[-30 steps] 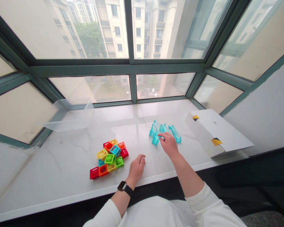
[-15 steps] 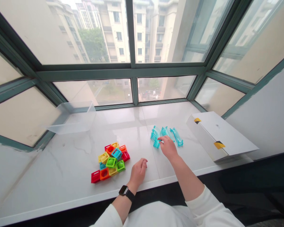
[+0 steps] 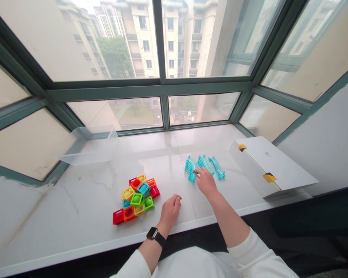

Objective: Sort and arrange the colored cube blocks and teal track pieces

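My right hand (image 3: 205, 182) reaches over the right part of the white sill, thumb and fingertips pinched at the edge of a curved translucent teal track piece (image 3: 190, 166). Just beyond those fingers lie a second teal track piece (image 3: 204, 163), partly hidden by the hand, and a third, narrower teal track piece (image 3: 217, 168). My left hand (image 3: 170, 211) rests near the sill's front edge with its fingers curled in, and nothing shows in it. To its left sits a pile of coloured toy blocks (image 3: 137, 199) in red, orange, yellow, green and blue.
A clear plastic bin (image 3: 87, 158) stands at the back left by the window. At the right is a white box (image 3: 274, 166) with yellow-and-black tabs. Green window frames (image 3: 150, 92) border the white sill (image 3: 84, 235) at the back and sides.
Both hands stay where they were, the right still at the curved track piece. The whole view has shifted very slightly.
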Tool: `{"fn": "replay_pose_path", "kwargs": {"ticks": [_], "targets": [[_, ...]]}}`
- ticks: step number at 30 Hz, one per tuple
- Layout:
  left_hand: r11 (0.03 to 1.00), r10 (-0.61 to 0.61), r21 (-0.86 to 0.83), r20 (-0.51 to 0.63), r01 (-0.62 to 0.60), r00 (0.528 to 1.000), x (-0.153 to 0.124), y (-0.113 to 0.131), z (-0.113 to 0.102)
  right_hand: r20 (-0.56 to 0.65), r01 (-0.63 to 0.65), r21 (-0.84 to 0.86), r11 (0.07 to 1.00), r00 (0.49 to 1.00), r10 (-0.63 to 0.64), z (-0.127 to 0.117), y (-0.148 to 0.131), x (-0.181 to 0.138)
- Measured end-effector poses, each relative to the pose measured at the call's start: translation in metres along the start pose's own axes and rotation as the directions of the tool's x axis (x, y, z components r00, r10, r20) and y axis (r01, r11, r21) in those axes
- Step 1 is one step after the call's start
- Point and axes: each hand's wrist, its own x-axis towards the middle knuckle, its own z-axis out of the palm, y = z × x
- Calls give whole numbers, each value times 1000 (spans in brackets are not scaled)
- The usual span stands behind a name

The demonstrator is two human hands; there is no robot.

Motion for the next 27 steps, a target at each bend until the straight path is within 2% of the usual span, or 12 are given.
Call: {"fn": "replay_pose_path", "kwargs": {"ticks": [18,27], "targets": [[1000,-15,11,3,15,1000,1,2,0,8,-6,9,1000,1000,6,-3,-2,-1],[999,-12,32,11,11,1000,0,1,0,58,-37,-10,999,998,38,-7,-7,0]]}}
